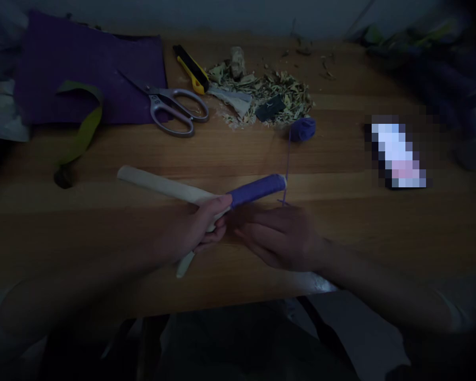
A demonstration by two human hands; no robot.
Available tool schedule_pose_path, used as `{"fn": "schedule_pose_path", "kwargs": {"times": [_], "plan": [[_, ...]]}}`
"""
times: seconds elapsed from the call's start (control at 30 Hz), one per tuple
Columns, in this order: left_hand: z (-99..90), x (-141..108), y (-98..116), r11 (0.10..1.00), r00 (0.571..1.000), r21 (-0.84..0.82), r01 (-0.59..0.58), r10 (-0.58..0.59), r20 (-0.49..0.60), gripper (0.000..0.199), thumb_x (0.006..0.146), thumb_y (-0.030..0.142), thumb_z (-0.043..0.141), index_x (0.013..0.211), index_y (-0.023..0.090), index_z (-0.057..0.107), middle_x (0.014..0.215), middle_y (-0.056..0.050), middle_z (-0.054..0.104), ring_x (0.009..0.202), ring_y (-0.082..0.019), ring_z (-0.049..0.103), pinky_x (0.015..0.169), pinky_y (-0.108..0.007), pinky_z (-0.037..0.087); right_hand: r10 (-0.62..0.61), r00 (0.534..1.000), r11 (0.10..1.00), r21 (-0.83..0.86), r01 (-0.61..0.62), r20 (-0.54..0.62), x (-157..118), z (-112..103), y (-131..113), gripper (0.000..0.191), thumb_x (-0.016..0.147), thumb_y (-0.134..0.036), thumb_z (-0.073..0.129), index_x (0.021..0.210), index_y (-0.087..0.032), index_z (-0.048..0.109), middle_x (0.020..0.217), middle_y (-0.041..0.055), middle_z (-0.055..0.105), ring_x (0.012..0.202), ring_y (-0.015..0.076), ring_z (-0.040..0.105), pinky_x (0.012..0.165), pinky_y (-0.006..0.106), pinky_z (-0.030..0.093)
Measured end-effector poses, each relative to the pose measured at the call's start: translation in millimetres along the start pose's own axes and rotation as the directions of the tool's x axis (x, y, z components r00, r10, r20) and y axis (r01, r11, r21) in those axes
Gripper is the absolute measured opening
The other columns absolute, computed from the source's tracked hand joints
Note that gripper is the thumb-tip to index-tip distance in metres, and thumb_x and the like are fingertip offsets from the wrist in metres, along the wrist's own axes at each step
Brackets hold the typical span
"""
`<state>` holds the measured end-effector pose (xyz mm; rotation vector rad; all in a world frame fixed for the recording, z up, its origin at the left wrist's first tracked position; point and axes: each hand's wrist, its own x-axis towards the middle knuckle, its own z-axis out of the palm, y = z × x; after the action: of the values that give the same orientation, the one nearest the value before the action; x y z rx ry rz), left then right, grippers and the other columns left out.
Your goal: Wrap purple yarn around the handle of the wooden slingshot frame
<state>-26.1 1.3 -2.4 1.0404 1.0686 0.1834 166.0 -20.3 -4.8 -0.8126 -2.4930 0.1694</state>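
Note:
My left hand (208, 222) is wrapped round a pale forked stick (162, 184) near the place where its branches meet. One arm of the stick is covered in purple wrapping (257, 190) and points up to the right. My right hand (280, 235) is just below the wrapped arm, its fingers bent together; what they hold, if anything, is hidden. A thin purple strand (288, 159) runs from a small purple ball (303, 129) past the tip of the wrapped arm, towards the right hand.
Scissors (174, 112) lie partly on a purple sheet (83, 69) with a green strip (88, 127). A yellow-black cutter (191, 70) lies beside dry plant scraps (289, 90). A pixelated bright object (399, 153) lies at right, below dark cloth (440, 79).

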Motion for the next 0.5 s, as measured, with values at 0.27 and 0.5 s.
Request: {"fn": "schedule_pose_path", "kwargs": {"times": [0.27,0.5], "plan": [[-3.4,7.4,-2.6,0.925,0.983,-0.376,-0.060,0.119,0.137,0.041,0.081,0.055,0.033,0.059,0.020,0.033,0.036,0.009,0.026,0.026,-0.004,0.022,0.030,-0.018,0.020,0.420,0.877,0.656,0.590,-0.470,0.233,5.0,13.6,0.5,0.018,0.085,-0.030,0.052,0.078,-0.016,0.062,0.065,-0.0017,0.061,0.056,0.0075,0.052,0.053,0.019,0.038],[-5.3,3.4,0.0,0.974,0.963,-0.215,-0.067,0.120,0.241,0.044,0.080,0.059,0.032,0.058,0.020,0.033,0.039,0.008,0.027,0.031,-0.004,0.020,0.032,-0.019,0.018,0.434,0.814,0.411,0.720,-0.560,0.386,10.9,12.4,6.4,0.018,0.082,-0.031,0.055,0.076,-0.017,0.063,0.073,-0.0003,0.063,0.075,0.0127,0.059,0.074,0.026,0.047]]}}
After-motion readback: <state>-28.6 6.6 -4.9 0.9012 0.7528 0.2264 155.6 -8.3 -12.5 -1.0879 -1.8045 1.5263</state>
